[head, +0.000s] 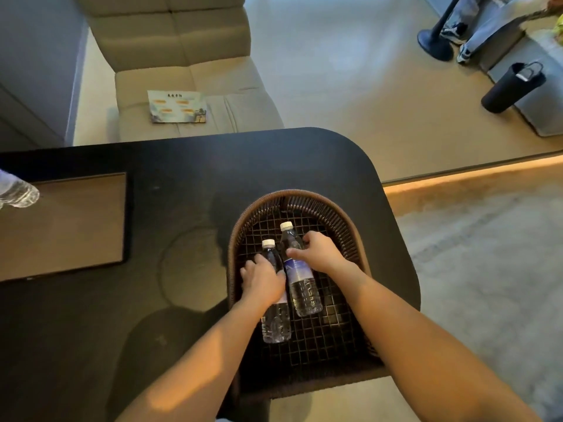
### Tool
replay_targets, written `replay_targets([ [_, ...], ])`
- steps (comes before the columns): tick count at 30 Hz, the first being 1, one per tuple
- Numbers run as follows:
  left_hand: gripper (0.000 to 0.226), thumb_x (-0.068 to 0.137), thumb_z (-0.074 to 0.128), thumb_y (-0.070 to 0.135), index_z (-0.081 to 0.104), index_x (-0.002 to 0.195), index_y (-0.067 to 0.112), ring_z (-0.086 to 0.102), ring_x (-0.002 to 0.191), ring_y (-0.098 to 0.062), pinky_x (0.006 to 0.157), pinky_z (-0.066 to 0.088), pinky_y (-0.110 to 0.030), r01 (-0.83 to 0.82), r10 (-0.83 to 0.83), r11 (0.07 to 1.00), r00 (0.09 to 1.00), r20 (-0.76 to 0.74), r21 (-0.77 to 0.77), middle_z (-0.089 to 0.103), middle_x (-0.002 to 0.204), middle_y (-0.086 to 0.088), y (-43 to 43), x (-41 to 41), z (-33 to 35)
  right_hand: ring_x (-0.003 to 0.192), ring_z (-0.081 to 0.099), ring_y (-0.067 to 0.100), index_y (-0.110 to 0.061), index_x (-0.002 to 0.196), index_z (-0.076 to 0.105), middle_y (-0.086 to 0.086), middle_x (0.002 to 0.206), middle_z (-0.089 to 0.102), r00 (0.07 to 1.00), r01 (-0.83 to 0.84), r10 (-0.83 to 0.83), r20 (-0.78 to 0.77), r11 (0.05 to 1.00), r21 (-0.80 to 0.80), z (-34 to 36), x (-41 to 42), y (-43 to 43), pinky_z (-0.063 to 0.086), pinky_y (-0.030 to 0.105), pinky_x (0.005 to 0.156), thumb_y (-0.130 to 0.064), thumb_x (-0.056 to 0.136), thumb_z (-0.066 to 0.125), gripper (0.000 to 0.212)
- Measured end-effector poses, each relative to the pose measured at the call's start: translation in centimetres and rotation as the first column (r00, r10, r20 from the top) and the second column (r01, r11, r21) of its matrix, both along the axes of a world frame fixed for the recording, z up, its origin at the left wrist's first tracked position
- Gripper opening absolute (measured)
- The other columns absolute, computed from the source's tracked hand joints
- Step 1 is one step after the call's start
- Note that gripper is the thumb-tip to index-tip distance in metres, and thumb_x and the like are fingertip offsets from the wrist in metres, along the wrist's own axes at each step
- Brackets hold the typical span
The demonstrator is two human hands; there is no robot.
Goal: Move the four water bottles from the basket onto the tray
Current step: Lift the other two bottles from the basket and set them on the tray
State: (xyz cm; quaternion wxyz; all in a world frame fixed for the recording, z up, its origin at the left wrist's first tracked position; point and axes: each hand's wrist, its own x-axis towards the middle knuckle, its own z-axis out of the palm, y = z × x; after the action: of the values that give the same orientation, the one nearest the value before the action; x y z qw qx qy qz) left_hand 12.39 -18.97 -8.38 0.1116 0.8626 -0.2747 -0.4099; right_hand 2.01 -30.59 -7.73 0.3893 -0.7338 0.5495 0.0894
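Flat rectangular tray (61,226), dark rim, brown matte bed, mostly bare; clear ribbed bottle (18,190) at far-left edge. Smooth black tabletop (182,178), rounded corner, open between tray and basket. Woven brown basket (237,239), grid floor. Left hand (263,280) fingers wrapped on left bottle (275,318); right hand (316,252) fingers grasping right bottle (301,284), both lying flat, white-capped.

Both bare forearms reach forward; left hand (264,280) and right hand (316,250) curl, fingers bent downward
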Motion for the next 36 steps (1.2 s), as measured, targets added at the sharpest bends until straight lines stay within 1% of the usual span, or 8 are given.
replay_targets([
  [6,0.061,0.079,0.082,0.038,0.053,0.125,0.008,0.064,0.109,-0.029,0.083,0.053,-0.038,-0.006,0.002,0.999,0.993,-0.121,-0.033,0.063,0.12,-0.011,-1.8,2.1,-0.4,0.078,0.072,0.018,-0.015,0.096,0.065,0.004,0.09,0.073,0.999,0.023,-0.019,-0.03,0.988,0.151,-1.6,0.8,-2.3,0.063,0.037,0.064,-0.04,0.074,0.086,0.041],
  [9,0.052,0.074,0.087,0.032,0.059,0.113,0.01,0.068,0.098,-0.024,0.084,0.057,-0.039,-0.038,0.031,0.999,0.983,-0.184,-0.035,0.069,0.107,-0.006,-2.2,2.7,-0.4,0.075,0.075,0.017,-0.011,0.094,0.068,0.005,0.086,0.075,0.999,0.036,-0.038,0.005,0.97,0.241,-1.5,0.6,-2.8,0.061,0.031,0.059,-0.034,0.076,0.087,0.034],
  [12,0.044,0.067,0.089,0.032,0.065,0.099,0.015,0.072,0.087,-0.021,0.082,0.061,-0.045,-0.098,0.086,0.995,0.965,-0.247,-0.036,0.074,0.097,-0.005,-1.8,2.9,-0.5,0.077,0.077,0.019,-0.009,0.092,0.07,0.007,0.088,0.077,0.995,0.058,-0.078,0.06,0.959,0.277,-1.3,-0.1,-2.6,0.066,0.04,0.072,-0.031,0.077,0.086,0.031],
  [16,0.03,0.068,0.088,0.029,0.07,0.088,0.015,0.073,0.083,-0.022,0.079,0.062,-0.047,-0.114,0.087,0.99,0.96,-0.265,-0.087,0.074,0.092,-0.006,-0.7,2.5,-0.2,0.089,0.075,0.019,-0.015,0.107,0.06,0.005,0.103,0.073,0.977,0.091,-0.148,0.155,0.942,0.322,-0.1,-2.1,-1.6,0.065,0.038,0.076,-0.03,0.075,0.087,0.044],
  [22,0.06,0.057,0.081,0.054,0.063,0.111,0.035,0.069,0.094,-0.013,0.084,0.061,-0.043,-0.067,-0.005,0.97,0.956,-0.295,-0.232,0.066,0.11,0.003,2.4,2.2,1.0,0.088,0.074,0.017,-0.02,0.105,0.061,0.003,0.098,0.074,0.964,0.07,-0.119,0.239,0.976,0.206,2.3,-5.1,1.0,0.062,0.045,0.084,-0.036,0.069,0.09,0.048],
  [26,0.052,0.079,0.084,0.03,0.059,0.123,0.032,0.068,0.095,-0.005,0.08,0.057,-0.03,-0.036,-0.082,0.942,0.94,-0.332,-0.334,0.07,0.105,0.009,5.0,1.8,3.1,0.09,0.074,0.013,-0.023,0.111,0.061,0.0,0.1,0.075,0.948,0.069,-0.107,0.3,0.989,0.134,4.0,-6.8,3.6,0.061,0.043,0.086,-0.037,0.07,0.09,0.052],
  [31,0.047,0.075,0.088,0.023,0.064,0.114,0.031,0.072,0.083,-0.001,0.072,0.058,-0.021,-0.043,-0.115,0.875,0.949,-0.294,-0.482,0.074,0.092,0.008,8.1,0.8,5.5,0.095,0.072,0.006,-0.02,0.118,0.062,-0.005,0.102,0.074,0.907,0.106,-0.092,0.411,0.994,-0.011,6.0,-8.0,8.3,0.059,0.033,0.086,-0.024,0.08,0.086,0.045],
  [36,0.044,0.077,0.087,0.019,0.068,0.117,0.021,0.071,0.096,0.004,0.078,0.059,-0.017,-0.087,-0.098,0.746,0.966,-0.238,-0.66,0.076,0.101,0.011,12.4,0.0,8.0,0.106,0.067,0.003,-0.027,0.124,0.056,-0.016,0.114,0.069,0.888,0.174,-0.075,0.454,0.968,-0.181,8.6,-8.5,13.4,0.057,0.034,0.097,-0.026,0.082,0.084,0.05],
])
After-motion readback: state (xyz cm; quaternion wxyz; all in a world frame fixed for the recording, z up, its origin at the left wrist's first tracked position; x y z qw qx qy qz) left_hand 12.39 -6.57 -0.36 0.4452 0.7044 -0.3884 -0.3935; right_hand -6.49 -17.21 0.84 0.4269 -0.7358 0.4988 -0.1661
